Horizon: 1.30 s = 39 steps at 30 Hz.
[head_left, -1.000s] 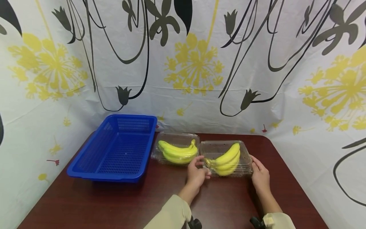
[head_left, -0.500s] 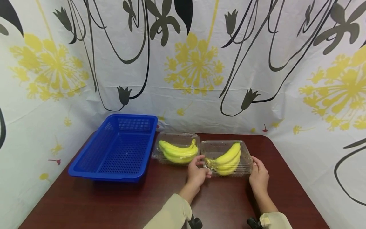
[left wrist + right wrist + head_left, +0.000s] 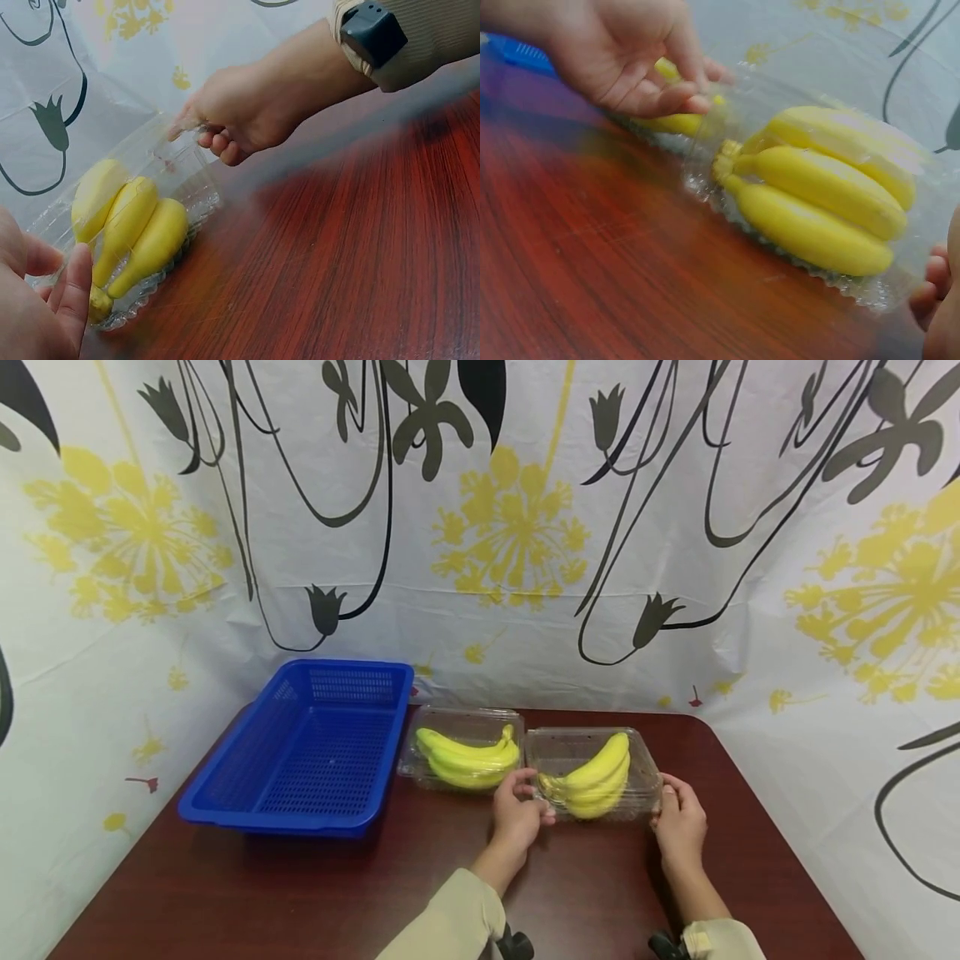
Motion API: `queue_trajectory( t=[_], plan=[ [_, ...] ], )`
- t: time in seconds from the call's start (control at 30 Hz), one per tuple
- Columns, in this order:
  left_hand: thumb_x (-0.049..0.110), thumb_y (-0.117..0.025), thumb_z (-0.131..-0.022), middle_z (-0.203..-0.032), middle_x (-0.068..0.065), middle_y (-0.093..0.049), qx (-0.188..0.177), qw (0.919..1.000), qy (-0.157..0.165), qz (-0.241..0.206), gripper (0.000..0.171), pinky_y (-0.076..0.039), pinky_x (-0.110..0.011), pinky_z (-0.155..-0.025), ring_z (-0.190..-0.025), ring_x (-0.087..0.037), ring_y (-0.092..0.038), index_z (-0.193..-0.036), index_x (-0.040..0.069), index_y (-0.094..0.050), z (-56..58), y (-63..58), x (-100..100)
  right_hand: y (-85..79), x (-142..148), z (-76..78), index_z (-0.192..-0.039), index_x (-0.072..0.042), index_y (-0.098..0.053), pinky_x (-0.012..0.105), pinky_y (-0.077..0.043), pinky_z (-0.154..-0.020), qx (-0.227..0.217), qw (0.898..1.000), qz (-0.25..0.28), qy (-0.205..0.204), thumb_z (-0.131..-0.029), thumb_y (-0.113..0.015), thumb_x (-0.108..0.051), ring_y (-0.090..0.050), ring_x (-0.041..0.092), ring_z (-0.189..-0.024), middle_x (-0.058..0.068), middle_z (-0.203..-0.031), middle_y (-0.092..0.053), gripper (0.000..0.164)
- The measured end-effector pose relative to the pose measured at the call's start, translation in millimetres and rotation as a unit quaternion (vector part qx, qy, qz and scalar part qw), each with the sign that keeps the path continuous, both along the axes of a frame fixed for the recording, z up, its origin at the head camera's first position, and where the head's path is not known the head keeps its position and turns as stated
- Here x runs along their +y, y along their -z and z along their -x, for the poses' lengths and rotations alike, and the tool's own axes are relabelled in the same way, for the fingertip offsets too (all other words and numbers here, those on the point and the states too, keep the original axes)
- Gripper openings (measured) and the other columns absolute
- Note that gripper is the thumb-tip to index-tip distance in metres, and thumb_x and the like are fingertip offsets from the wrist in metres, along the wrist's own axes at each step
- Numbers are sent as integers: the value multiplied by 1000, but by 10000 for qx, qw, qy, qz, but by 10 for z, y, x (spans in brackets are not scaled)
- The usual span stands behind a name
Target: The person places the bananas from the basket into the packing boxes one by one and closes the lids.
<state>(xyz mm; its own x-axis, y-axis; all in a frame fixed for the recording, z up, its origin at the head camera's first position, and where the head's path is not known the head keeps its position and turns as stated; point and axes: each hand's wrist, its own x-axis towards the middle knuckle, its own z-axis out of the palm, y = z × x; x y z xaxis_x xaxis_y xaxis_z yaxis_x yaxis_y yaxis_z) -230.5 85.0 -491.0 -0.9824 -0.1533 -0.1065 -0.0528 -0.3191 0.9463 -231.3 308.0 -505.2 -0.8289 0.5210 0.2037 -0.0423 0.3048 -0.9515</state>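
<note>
A clear plastic clamshell box point(image 3: 551, 745) with a bunch of yellow bananas point(image 3: 598, 781) inside lies on the table at centre right. My left hand point(image 3: 516, 818) holds its near left corner between thumb and fingers. At the right end, my right hand point(image 3: 681, 828) pinches the rim; its curled fingers show in the left wrist view, where the right hand point(image 3: 244, 109) is at the far side. Close by on the left sits a second clear box point(image 3: 453, 720), also with bananas point(image 3: 467, 762) in it. The right wrist view shows the held box's bananas point(image 3: 821, 199) through the lid.
A blue perforated plastic basket point(image 3: 277, 822) stands at the table's left, with nothing in it. The dark red-brown wooden table point(image 3: 315, 893) backs onto a white curtain point(image 3: 517, 652) with printed flowers. Its rounded far right corner lies beyond the right hand.
My right hand has shifted slightly left and its fingers have closed in on the box's right rim. The left hand and both boxes stay almost where they were.
</note>
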Motion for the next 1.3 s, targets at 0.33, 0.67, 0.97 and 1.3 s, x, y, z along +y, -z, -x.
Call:
queue_trajectory(
  t=[0.33,0.67,0.97,1.3],
  plan=[
    [-24,-57,-71,-88,-10,-50,187,9987,-345,336,48,-56,-33,-52,-56,-17,-62,-112,0,-62,-14,40,21,-156,19,-89,-132,-1,-42,22,-47,-52,-568,9755,2001,-719,-99,-42,-4,-52,8,-58,2,-73,-53,34],
    [-21,-57,-74,-91,-13,-51,311,9958,-750,417,42,-56,-33,-53,-57,-18,-64,-111,0,-57,-66,16,46,-216,13,-133,-114,6,-50,25,-52,-58,-989,9693,2119,-767,-100,-51,-18,-57,9,-60,0,-72,-57,28],
    [-26,-56,-71,-90,-11,-49,191,9976,-597,302,48,-56,-34,-52,-56,-18,-64,-112,-1,-58,-48,20,39,-148,-24,-106,-115,7,-50,23,-49,-52,-670,9834,1595,-541,-100,-47,-8,-54,7,-56,1,-69,-56,22],
    [-20,-61,-77,-92,-13,-50,325,9976,-592,146,37,-57,-34,-57,-60,-20,-66,-110,-3,-58,-64,35,30,-116,-59,-83,-125,1,-52,23,-50,-46,-403,9944,969,-142,-97,-51,-5,-55,6,-50,0,-66,-59,29]
  ],
)
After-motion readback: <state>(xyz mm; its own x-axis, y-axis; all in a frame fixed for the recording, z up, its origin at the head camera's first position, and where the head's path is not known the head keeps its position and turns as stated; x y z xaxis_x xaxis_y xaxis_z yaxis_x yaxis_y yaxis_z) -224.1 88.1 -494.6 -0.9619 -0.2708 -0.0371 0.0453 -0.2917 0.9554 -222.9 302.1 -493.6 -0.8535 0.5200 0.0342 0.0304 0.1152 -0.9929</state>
